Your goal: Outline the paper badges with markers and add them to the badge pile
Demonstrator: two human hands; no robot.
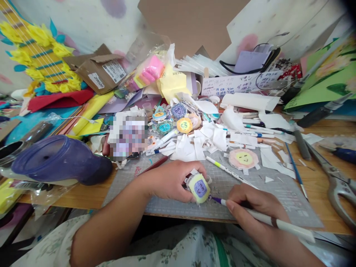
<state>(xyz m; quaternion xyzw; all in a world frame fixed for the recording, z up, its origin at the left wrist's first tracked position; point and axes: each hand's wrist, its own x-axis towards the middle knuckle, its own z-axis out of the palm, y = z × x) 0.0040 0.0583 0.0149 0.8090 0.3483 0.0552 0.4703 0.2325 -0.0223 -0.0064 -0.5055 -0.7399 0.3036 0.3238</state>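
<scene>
Between the thumb and fingers of my left hand point(174, 180) is a small paper flower point(200, 188), yellow at its border with a purple square and a drawn face in the middle. My right hand point(254, 207) grips a white marker pen point(267, 218), its purple tip pointing left, close to the flower's lower right edge. Whether the tip touches the paper I cannot tell. Both hands are over the grey cutting mat point(222, 211). A pink and yellow smiling flower point(244, 158) lies on the mat, near a white marker with a green band point(222, 167).
Several finished-looking paper flowers point(184, 125) and white paper scraps point(186, 148) are heaped behind the hands. Large scissors point(330, 178) lie at the right, beside a thin blue brush point(296, 170). A purple plastic container point(52, 159) lies at the left, near a cardboard box point(98, 70).
</scene>
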